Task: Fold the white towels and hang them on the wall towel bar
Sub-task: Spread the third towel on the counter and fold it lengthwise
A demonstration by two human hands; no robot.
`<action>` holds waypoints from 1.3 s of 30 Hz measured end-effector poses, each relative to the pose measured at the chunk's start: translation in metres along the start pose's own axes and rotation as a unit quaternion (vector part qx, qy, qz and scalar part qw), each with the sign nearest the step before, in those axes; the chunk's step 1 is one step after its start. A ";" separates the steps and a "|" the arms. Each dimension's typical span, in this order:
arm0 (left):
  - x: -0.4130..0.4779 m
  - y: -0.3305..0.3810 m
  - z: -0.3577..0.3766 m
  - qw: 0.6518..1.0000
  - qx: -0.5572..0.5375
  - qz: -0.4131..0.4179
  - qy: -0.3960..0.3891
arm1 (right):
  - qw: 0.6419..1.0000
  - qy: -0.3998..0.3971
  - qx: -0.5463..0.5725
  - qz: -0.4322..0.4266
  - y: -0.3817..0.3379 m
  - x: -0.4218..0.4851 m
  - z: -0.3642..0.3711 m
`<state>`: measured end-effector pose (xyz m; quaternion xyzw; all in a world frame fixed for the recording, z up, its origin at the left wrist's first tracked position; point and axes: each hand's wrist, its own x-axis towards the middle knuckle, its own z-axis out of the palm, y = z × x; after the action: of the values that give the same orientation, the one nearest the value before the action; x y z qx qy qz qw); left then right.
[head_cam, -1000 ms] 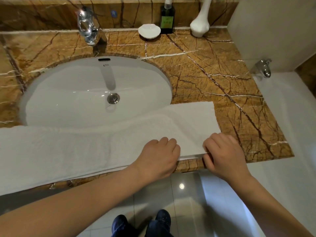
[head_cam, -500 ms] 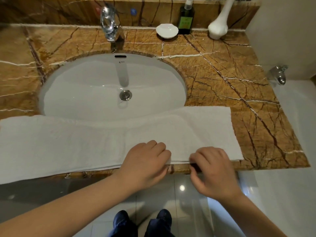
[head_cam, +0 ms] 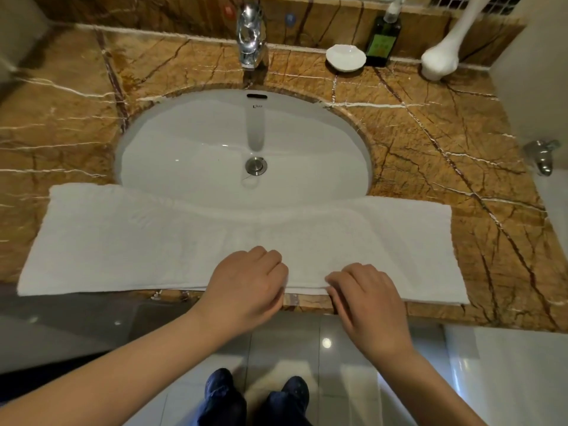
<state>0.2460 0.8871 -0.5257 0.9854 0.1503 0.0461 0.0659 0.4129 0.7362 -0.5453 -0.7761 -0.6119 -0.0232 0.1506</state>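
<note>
A long white towel (head_cam: 123,241), folded lengthwise, lies flat along the front of the brown marble counter (head_cam: 461,155), its far edge overlapping the sink rim. My left hand (head_cam: 246,284) grips the towel's near edge at the middle, fingers curled over it. Close beside it, my right hand (head_cam: 365,296) pinches the same near edge at the counter's lip. No wall towel bar is in view.
The white oval sink (head_cam: 215,142) sits behind the towel, with a chrome tap (head_cam: 250,35) at the back. A white soap dish (head_cam: 345,58), a dark green bottle (head_cam: 382,38) and a white vase (head_cam: 439,59) stand at the back right. A chrome fitting (head_cam: 542,158) juts from the right wall.
Both hands have slid left along the towel's near edge toward its middle. The view has shifted so the whole towel now shows.
</note>
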 end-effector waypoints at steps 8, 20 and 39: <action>0.004 0.003 0.005 0.999 0.023 0.008 0.028 | 0.995 0.083 0.006 -0.055 -0.002 -0.009 0.005; -0.029 -0.028 -0.005 0.999 -0.006 0.024 0.046 | 0.997 0.075 0.005 -0.014 0.019 -0.011 0.004; -0.059 -0.070 -0.011 0.999 -0.026 -0.030 0.006 | 0.995 0.023 0.027 -0.096 -0.077 0.049 0.024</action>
<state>0.1682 0.9364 -0.5287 0.9780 0.1793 0.0539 0.0918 0.3479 0.8043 -0.5416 -0.7084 -0.6807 -0.0385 0.1826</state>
